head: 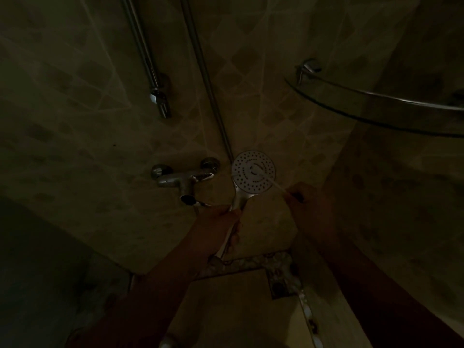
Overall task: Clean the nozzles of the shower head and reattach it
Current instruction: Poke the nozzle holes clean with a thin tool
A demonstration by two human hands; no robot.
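A chrome mixer tap [184, 180] sits on the tiled wall [75, 121], with a curved glass shelf [376, 109] upper right.

You hold the shower head [253, 172] upright in the corner, your left hand [221, 222] wrapped round its handle from below, its nozzle face turned toward you. To its right, your right hand [305, 199] grips a thin stick [270, 180] that slants up-left across the face to its middle. Just left of the head the tap [184, 178] sits on the wall, with the rail [145, 54] above it and the hose [206, 71] running down the corner. The shelf [376, 101] hangs upper right. The drain [280, 287] lies below your hands.
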